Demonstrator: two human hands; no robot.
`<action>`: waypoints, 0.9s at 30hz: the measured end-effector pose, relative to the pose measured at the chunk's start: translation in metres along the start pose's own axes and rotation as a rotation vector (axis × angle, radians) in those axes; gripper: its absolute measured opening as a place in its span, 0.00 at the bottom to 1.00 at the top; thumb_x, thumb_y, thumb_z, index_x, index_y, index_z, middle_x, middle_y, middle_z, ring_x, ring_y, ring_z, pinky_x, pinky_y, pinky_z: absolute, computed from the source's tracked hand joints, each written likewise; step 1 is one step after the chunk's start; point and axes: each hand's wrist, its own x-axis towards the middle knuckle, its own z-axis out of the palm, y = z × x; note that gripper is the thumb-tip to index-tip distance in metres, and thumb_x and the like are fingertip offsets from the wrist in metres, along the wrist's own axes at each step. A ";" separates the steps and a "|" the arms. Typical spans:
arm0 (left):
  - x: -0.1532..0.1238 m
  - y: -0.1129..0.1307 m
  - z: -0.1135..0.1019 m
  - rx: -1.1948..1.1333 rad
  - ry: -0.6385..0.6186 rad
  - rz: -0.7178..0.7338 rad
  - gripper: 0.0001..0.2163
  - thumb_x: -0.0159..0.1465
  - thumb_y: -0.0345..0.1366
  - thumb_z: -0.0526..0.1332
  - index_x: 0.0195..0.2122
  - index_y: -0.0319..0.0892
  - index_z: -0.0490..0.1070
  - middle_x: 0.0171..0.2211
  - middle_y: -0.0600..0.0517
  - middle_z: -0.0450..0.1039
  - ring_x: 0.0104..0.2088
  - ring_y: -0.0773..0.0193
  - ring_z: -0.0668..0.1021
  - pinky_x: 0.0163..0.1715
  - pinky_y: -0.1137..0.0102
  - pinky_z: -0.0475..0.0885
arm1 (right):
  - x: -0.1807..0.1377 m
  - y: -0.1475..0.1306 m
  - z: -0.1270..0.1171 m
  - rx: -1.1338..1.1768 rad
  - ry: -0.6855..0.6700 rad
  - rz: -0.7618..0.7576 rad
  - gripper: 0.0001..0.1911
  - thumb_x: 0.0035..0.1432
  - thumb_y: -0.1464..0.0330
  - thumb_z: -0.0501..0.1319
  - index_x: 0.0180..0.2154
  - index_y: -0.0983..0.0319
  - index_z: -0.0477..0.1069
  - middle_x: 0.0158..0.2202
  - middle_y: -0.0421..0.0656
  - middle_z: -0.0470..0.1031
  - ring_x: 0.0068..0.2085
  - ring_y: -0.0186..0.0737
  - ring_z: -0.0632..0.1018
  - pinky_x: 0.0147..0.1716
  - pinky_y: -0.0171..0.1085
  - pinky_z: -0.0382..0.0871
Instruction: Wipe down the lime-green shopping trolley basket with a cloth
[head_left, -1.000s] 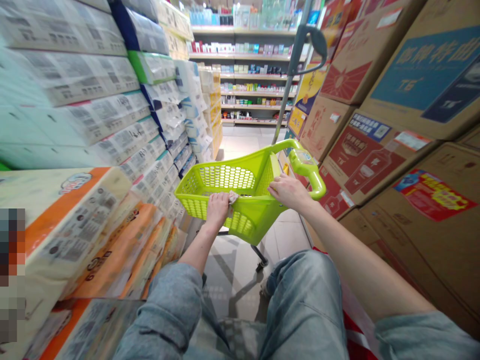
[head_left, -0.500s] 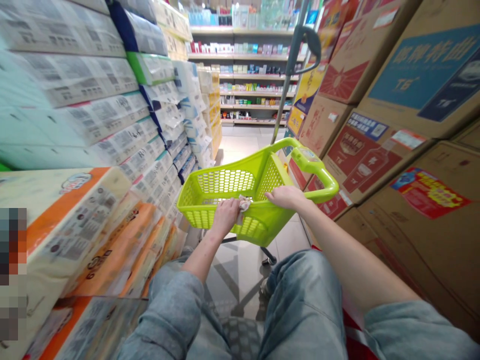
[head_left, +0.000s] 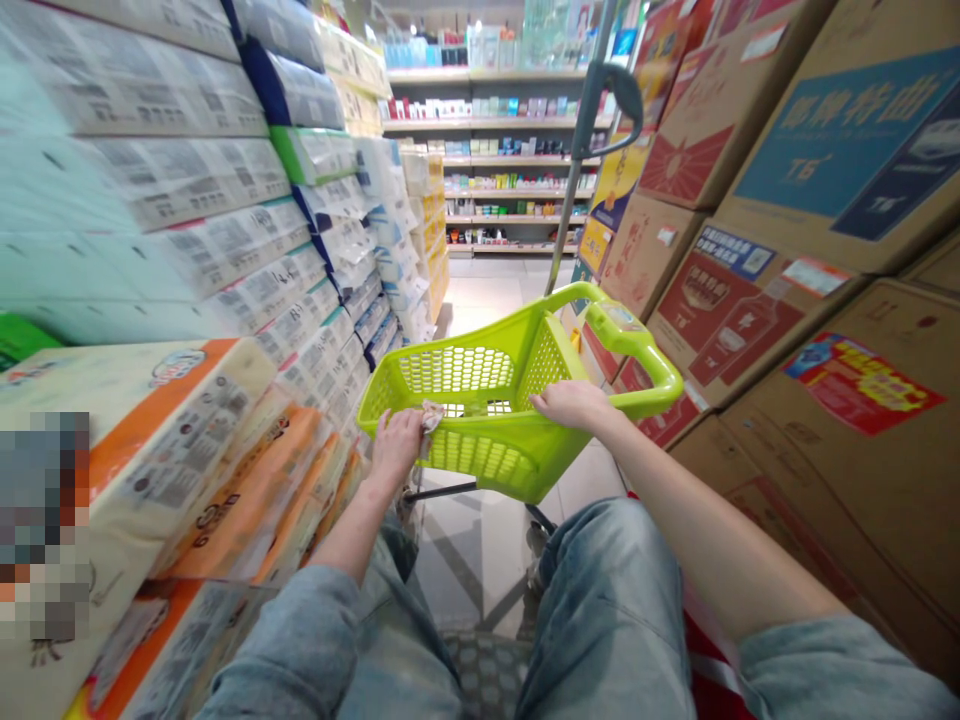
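Observation:
A lime-green plastic shopping basket on wheels (head_left: 480, 455) stands in the aisle in front of my knees. My left hand (head_left: 396, 445) presses a small crumpled cloth (head_left: 430, 415) against the basket's near rim at its left corner. My right hand (head_left: 574, 402) grips the same rim on the right side, just below the basket's curved green handle (head_left: 637, 345). The basket's inside looks empty. A grey pull handle (head_left: 600, 110) rises on a pole behind it.
Stacked packs of tissue paper (head_left: 195, 260) wall the left side. Cardboard boxes (head_left: 787, 230) are piled on the right. Store shelves with small goods (head_left: 510, 160) close the far end of the tiled aisle (head_left: 487, 295). My jeans-clad knees (head_left: 600, 600) fill the foreground.
My left hand has slid the cloth leftward along the basket's near rim to the left corner. The basket has turned slightly, and my right hand has stayed on the rim.

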 end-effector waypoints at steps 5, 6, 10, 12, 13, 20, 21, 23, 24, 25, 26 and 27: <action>0.002 0.008 0.000 0.040 0.010 -0.052 0.09 0.65 0.32 0.48 0.39 0.41 0.67 0.38 0.45 0.71 0.43 0.55 0.71 0.53 0.56 0.61 | 0.000 -0.002 0.003 -0.029 0.036 -0.015 0.31 0.64 0.59 0.38 0.42 0.67 0.77 0.44 0.55 0.77 0.46 0.48 0.78 0.44 0.41 0.68; 0.003 0.013 0.000 0.040 0.010 -0.050 0.09 0.65 0.32 0.49 0.39 0.40 0.68 0.38 0.44 0.71 0.43 0.54 0.71 0.53 0.57 0.61 | 0.000 -0.002 0.003 -0.033 0.038 -0.020 0.30 0.64 0.60 0.39 0.42 0.66 0.77 0.44 0.55 0.77 0.46 0.49 0.78 0.43 0.42 0.68; 0.011 0.044 0.001 -0.005 0.018 0.047 0.09 0.66 0.31 0.48 0.39 0.40 0.68 0.38 0.44 0.71 0.42 0.55 0.71 0.53 0.57 0.61 | -0.001 -0.003 0.003 -0.042 0.036 -0.029 0.29 0.63 0.62 0.40 0.41 0.66 0.77 0.44 0.55 0.77 0.45 0.49 0.78 0.41 0.42 0.69; 0.016 0.062 0.002 -0.042 0.041 0.087 0.09 0.66 0.32 0.48 0.39 0.41 0.67 0.36 0.45 0.70 0.41 0.56 0.71 0.53 0.57 0.61 | -0.001 -0.004 0.003 -0.050 0.048 -0.029 0.28 0.63 0.62 0.40 0.40 0.66 0.77 0.43 0.55 0.78 0.44 0.49 0.78 0.41 0.42 0.70; 0.018 0.070 0.002 -0.046 0.053 0.106 0.10 0.67 0.32 0.47 0.39 0.42 0.67 0.36 0.46 0.70 0.40 0.56 0.70 0.53 0.57 0.61 | -0.002 -0.004 0.003 -0.054 0.055 -0.029 0.28 0.63 0.62 0.40 0.40 0.66 0.77 0.42 0.55 0.78 0.44 0.50 0.79 0.40 0.42 0.70; 0.020 0.072 0.001 -0.060 0.046 0.163 0.09 0.67 0.33 0.49 0.40 0.43 0.67 0.35 0.48 0.70 0.41 0.57 0.72 0.54 0.58 0.60 | -0.005 -0.005 0.004 -0.049 0.092 -0.015 0.30 0.65 0.60 0.39 0.40 0.66 0.77 0.42 0.55 0.78 0.45 0.48 0.78 0.43 0.40 0.69; 0.018 0.064 0.002 -0.059 0.038 0.166 0.08 0.66 0.33 0.49 0.40 0.44 0.67 0.36 0.48 0.71 0.41 0.57 0.72 0.55 0.58 0.60 | -0.005 -0.005 0.004 -0.043 0.092 -0.013 0.30 0.65 0.60 0.39 0.41 0.66 0.77 0.42 0.55 0.78 0.45 0.47 0.78 0.43 0.40 0.69; 0.013 0.046 0.004 -0.049 0.035 0.119 0.08 0.65 0.32 0.51 0.42 0.44 0.67 0.38 0.47 0.71 0.43 0.57 0.72 0.55 0.58 0.60 | -0.005 -0.005 0.004 -0.035 0.093 -0.009 0.31 0.65 0.59 0.39 0.40 0.66 0.77 0.42 0.54 0.78 0.44 0.48 0.78 0.42 0.40 0.69; 0.010 0.036 0.004 -0.042 0.032 0.085 0.08 0.64 0.32 0.52 0.42 0.44 0.67 0.39 0.47 0.72 0.43 0.56 0.72 0.54 0.58 0.60 | -0.005 -0.005 0.004 -0.035 0.096 -0.009 0.31 0.65 0.59 0.39 0.40 0.65 0.77 0.42 0.54 0.78 0.44 0.48 0.79 0.42 0.41 0.69; 0.007 0.026 0.004 -0.034 0.024 0.050 0.08 0.64 0.32 0.52 0.42 0.44 0.67 0.39 0.47 0.72 0.43 0.56 0.72 0.54 0.57 0.60 | -0.004 -0.006 0.005 -0.036 0.098 -0.007 0.31 0.65 0.59 0.39 0.40 0.65 0.77 0.42 0.54 0.78 0.44 0.49 0.79 0.41 0.41 0.69; 0.004 0.017 0.003 -0.026 0.019 0.026 0.07 0.63 0.32 0.53 0.41 0.43 0.67 0.39 0.46 0.72 0.44 0.55 0.72 0.54 0.56 0.60 | -0.004 -0.006 0.005 -0.039 0.100 -0.003 0.31 0.65 0.59 0.38 0.40 0.65 0.77 0.42 0.54 0.78 0.44 0.49 0.79 0.41 0.41 0.69; 0.002 0.009 0.002 -0.015 0.022 0.009 0.07 0.63 0.32 0.52 0.41 0.43 0.67 0.39 0.46 0.72 0.44 0.55 0.72 0.55 0.55 0.60 | -0.004 -0.006 0.005 -0.041 0.103 0.000 0.31 0.64 0.59 0.38 0.40 0.65 0.77 0.41 0.54 0.78 0.44 0.49 0.79 0.41 0.41 0.69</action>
